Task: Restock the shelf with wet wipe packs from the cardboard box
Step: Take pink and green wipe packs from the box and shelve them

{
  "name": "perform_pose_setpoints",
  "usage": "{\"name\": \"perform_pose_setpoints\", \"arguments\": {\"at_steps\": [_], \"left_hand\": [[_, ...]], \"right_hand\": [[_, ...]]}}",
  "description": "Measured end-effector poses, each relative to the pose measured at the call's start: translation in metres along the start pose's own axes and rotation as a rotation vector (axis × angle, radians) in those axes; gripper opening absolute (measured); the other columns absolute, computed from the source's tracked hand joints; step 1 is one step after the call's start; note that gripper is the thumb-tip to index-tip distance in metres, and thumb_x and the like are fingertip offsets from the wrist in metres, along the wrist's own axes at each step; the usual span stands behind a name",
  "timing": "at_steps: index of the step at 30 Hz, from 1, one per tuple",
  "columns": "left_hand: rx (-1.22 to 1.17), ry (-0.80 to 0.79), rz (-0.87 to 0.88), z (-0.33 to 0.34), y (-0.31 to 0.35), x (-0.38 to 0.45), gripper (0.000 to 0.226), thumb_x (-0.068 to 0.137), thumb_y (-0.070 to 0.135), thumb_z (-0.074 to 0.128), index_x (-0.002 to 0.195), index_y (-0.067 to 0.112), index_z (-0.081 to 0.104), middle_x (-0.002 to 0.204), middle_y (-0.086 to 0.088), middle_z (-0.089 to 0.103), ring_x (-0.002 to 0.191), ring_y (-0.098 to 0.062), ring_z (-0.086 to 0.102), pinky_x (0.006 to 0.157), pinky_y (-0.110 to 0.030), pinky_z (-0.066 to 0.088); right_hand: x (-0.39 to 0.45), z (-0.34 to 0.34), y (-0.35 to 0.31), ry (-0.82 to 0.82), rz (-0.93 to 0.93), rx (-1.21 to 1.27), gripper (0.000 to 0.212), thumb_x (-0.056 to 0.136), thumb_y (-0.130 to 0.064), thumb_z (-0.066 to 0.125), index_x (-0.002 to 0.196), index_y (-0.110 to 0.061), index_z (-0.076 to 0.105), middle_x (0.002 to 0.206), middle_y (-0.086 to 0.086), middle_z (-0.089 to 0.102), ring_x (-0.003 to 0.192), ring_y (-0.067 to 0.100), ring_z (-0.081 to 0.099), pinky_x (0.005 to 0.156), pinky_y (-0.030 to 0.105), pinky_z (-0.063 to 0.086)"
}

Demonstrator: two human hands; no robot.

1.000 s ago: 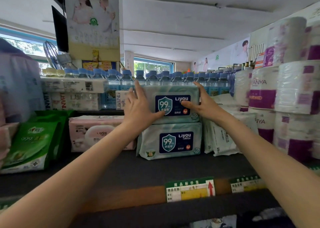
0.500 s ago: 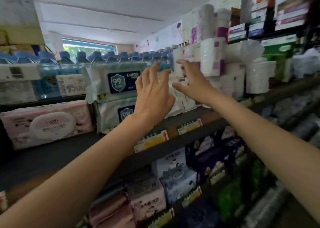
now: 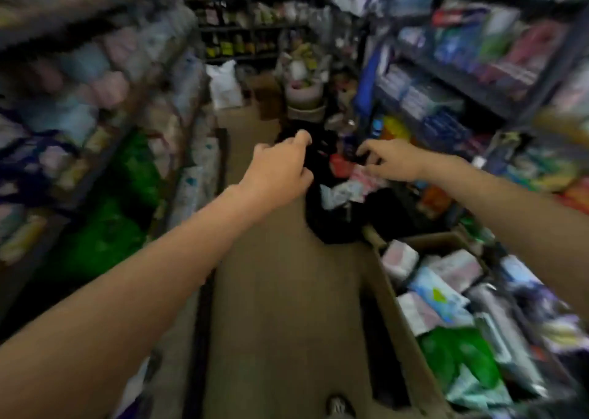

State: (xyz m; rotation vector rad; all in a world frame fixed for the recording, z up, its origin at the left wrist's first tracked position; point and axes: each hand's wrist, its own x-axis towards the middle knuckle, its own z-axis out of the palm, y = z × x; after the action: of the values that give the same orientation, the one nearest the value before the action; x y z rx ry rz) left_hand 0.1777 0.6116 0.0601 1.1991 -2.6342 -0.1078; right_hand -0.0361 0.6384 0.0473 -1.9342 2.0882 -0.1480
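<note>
Hanging over the aisle floor, left hand [image 3: 280,170] and right hand [image 3: 393,160] hold nothing, fingers loosely curled; brown cardboard box [image 3: 387,278] of assorted wet wipe packs [image 3: 436,294] sits lower right.

Brown cardboard box [image 3: 393,307] at lower right, filled with wet wipe packs [image 3: 443,288] in pale pink, white, and light blue with a small green mark; bright green pack [image 3: 459,358] nearest the camera. Tan-brown floor [image 3: 280,307] down the aisle. Vivid green bags [image 3: 105,237] low on the left shelf [image 3: 105,160], above them blurred pastel pink and blue. Dark blue, red and orange packaging on the right shelves [image 3: 446,100]. White sack [image 3: 224,84] far back. Black heap [image 3: 338,221] mid-aisle, with red, pink and white scraps.
</note>
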Motion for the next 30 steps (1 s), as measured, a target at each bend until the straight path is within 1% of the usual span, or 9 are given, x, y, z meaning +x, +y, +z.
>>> {"name": "perform_pose_setpoints", "arguments": {"at_steps": [3, 6, 9, 13, 18, 20, 24, 28, 30], "left_hand": [[0.008, -0.215, 0.142, 0.067, 0.059, 0.033, 0.048, 0.087, 0.024, 0.05, 0.131, 0.011, 0.034, 0.128, -0.008, 0.053, 0.116, -0.031, 0.052, 0.092, -0.041, 0.039], [-0.002, -0.409, 0.223, 0.137, 0.107, 0.062, 0.05, 0.09, 0.026, 0.048, 0.134, 0.011, 0.032, 0.129, -0.009, 0.051, 0.117, -0.03, 0.051, 0.097, -0.043, 0.039], [-0.052, -0.573, 0.209, 0.206, 0.14, 0.09, 0.045, 0.09, 0.024, 0.047, 0.131, 0.012, 0.034, 0.128, -0.01, 0.05, 0.117, -0.031, 0.051, 0.096, -0.042, 0.037], [-0.064, -0.692, 0.1, 0.289, 0.164, 0.119, 0.051, 0.091, 0.026, 0.047, 0.137, 0.013, 0.03, 0.134, -0.009, 0.047, 0.121, -0.03, 0.049, 0.099, -0.041, 0.038], [-0.081, -0.794, -0.072, 0.362, 0.154, 0.129, 0.05, 0.092, 0.024, 0.047, 0.137, 0.011, 0.032, 0.129, -0.012, 0.052, 0.116, -0.032, 0.052, 0.095, -0.04, 0.039], [-0.126, -0.805, -0.158, 0.382, 0.142, 0.13, 0.048, 0.09, 0.021, 0.049, 0.135, 0.008, 0.036, 0.13, -0.014, 0.052, 0.117, -0.033, 0.052, 0.093, -0.04, 0.041], [-0.235, -0.769, -0.373, 0.407, 0.118, 0.128, 0.042, 0.087, 0.012, 0.053, 0.128, 0.004, 0.045, 0.126, -0.017, 0.054, 0.115, -0.033, 0.053, 0.097, -0.041, 0.043], [-0.338, -0.74, -0.472, 0.418, 0.104, 0.127, 0.042, 0.088, 0.008, 0.053, 0.128, 0.0, 0.044, 0.125, -0.019, 0.055, 0.113, -0.033, 0.055, 0.092, -0.032, 0.044], [-0.4, -0.725, -0.496, 0.417, 0.101, 0.126, 0.042, 0.089, 0.007, 0.051, 0.129, 0.0, 0.042, 0.125, -0.02, 0.055, 0.112, -0.033, 0.055, 0.09, -0.031, 0.044]], "right_hand": [[-0.036, 0.027, 0.102, -0.09, 0.227, 0.02, 0.036, 0.09, -0.014, 0.056, 0.123, 0.0, 0.052, 0.105, 0.016, 0.063, 0.097, 0.025, 0.059, 0.082, 0.03, 0.043], [-0.06, 0.065, 0.185, -0.176, 0.341, 0.011, 0.036, 0.089, -0.01, 0.056, 0.124, -0.002, 0.051, 0.114, 0.016, 0.06, 0.101, 0.024, 0.057, 0.082, 0.028, 0.041], [-0.064, 0.109, 0.256, -0.296, 0.388, 0.046, 0.036, 0.09, -0.009, 0.055, 0.125, -0.002, 0.05, 0.122, 0.017, 0.056, 0.113, 0.032, 0.054, 0.082, 0.028, 0.039], [-0.05, 0.172, 0.323, -0.431, 0.434, 0.092, 0.044, 0.092, -0.018, 0.054, 0.134, -0.009, 0.042, 0.134, 0.014, 0.046, 0.121, 0.028, 0.046, 0.092, 0.031, 0.038], [0.003, 0.239, 0.339, -0.353, 0.339, 0.155, 0.057, 0.088, -0.028, 0.061, 0.137, -0.01, 0.039, 0.14, 0.015, 0.037, 0.129, 0.03, 0.036, 0.105, 0.034, 0.031], [0.03, 0.264, 0.326, -0.314, 0.265, 0.107, 0.076, 0.083, -0.036, 0.065, 0.143, -0.013, 0.027, 0.145, 0.017, 0.028, 0.133, 0.034, 0.029, 0.108, 0.038, 0.027], [0.086, 0.318, 0.3, -0.401, 0.225, -0.116, 0.11, 0.074, -0.056, 0.067, 0.149, -0.022, -0.006, 0.152, 0.025, 0.004, 0.138, 0.043, 0.014, 0.112, 0.047, 0.018], [0.111, 0.347, 0.298, -0.298, 0.276, -0.229, 0.106, 0.068, -0.053, 0.072, 0.147, -0.027, 0.006, 0.139, 0.023, 0.026, 0.123, 0.037, 0.035, 0.101, 0.047, 0.032], [0.113, 0.346, 0.304, -0.261, 0.271, -0.198, 0.1, 0.068, -0.05, 0.072, 0.145, -0.028, 0.012, 0.133, 0.02, 0.029, 0.117, 0.036, 0.037, 0.095, 0.044, 0.036]]}}
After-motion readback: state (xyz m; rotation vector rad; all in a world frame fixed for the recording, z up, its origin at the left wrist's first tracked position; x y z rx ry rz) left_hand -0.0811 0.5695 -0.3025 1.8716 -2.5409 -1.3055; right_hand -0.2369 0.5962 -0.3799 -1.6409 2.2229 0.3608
